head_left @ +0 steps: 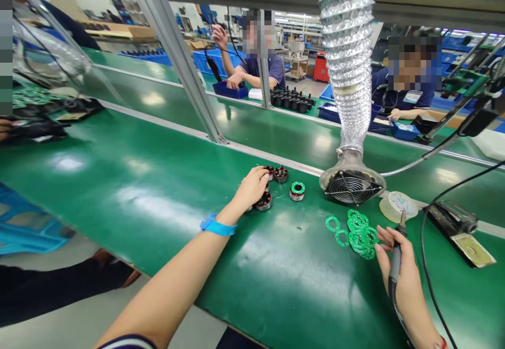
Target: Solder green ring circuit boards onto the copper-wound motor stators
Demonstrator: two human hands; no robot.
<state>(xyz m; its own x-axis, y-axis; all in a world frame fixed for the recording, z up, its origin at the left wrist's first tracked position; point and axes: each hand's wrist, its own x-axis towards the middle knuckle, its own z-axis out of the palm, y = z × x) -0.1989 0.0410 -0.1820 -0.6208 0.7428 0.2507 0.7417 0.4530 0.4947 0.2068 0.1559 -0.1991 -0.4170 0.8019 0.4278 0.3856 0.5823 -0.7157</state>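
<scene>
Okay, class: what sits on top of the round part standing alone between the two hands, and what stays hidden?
A green ring lies on top of the round part. Its dark central opening and the part's side show; the face under the ring and the tabletop beneath are covered.

At the far desk (272, 137), one person (274, 70) leans over a blue box (230, 91) near rows of black parts (292, 100); a red cabinet (321, 66) stands farther back.

Flat green rings (358, 238) are piled loosely. Left of them, dark round parts (281, 175) and one green-topped part (297, 192) are seen. Right of them, a soldering iron (396, 257) is held tip up.
</scene>
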